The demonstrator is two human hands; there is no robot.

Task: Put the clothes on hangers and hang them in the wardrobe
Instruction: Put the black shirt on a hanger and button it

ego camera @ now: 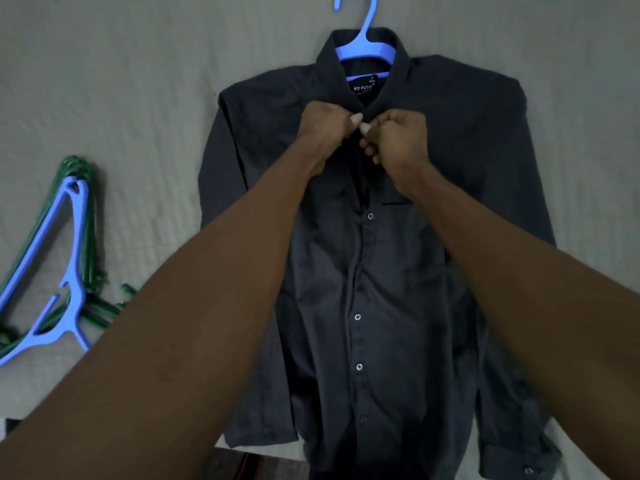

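Shirt (381,271) placket pinched between hands (362,133)

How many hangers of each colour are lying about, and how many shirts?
Blue hangers: 2, one inside the dark shirt's collar and one on the pile at the left
Green hangers: several stacked, exact count not visible
Dark shirt: 1
Total countable: 3, plus the green stack

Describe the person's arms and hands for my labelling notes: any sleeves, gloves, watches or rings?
Both forearms are bare as far as the frame shows: no sleeves or gloves. The left hand and the right hand show no watch or wristband at the wrists. No ring is visible, though the curled fingers are partly hidden. The thumbnails look short and unpainted.
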